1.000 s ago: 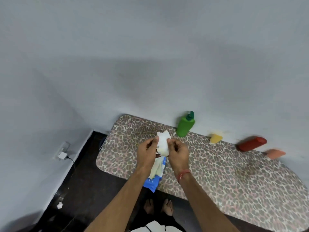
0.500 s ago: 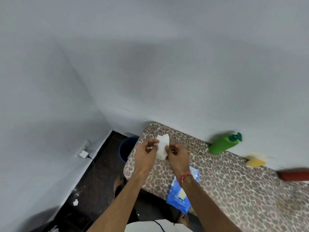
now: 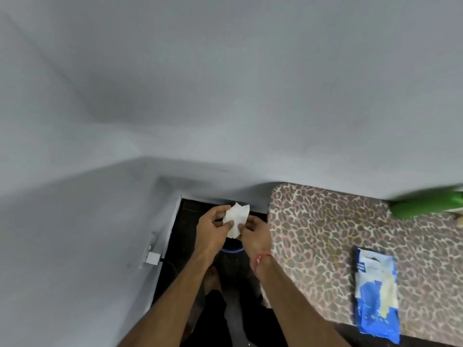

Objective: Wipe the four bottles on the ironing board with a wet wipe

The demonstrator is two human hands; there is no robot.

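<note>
Both hands meet in the lower centre of the frame, off the left end of the ironing board [image 3: 325,236], and together they hold a crumpled white wet wipe [image 3: 235,219]. The left hand [image 3: 213,229] grips the wipe's left side, its thumb pressed across the front of the sheet and its fingers curled behind the top edge. The right hand [image 3: 253,235] pinches the lower right edge of the wipe between thumb and fingertips; a red thread band [image 3: 260,259] circles that wrist.

The wipe hangs over dark floor [image 3: 185,221], not over the board. Directly under the hands a curved blue rim [image 3: 231,250] shows, mostly hidden by the hands and forearms, so what it belongs to cannot be told for sure. Lower down, between the forearms, a bare foot [image 3: 213,276] and dark clothing are dimly seen.

The board, covered in a leopard-print cloth, fills the right of the frame. Of the bottles only one shows: a green bottle [image 3: 426,206], blurred, at the far right edge near the wall, partly cut off by the frame. A blue and white wipes packet [image 3: 375,291] lies flat near the board's lower edge at the lower right, well apart from the hands.

On the left wall, low down, a white plug [image 3: 152,257] sits in a socket, with a dark cord running off it to the floor. Grey walls fill the upper frame.
</note>
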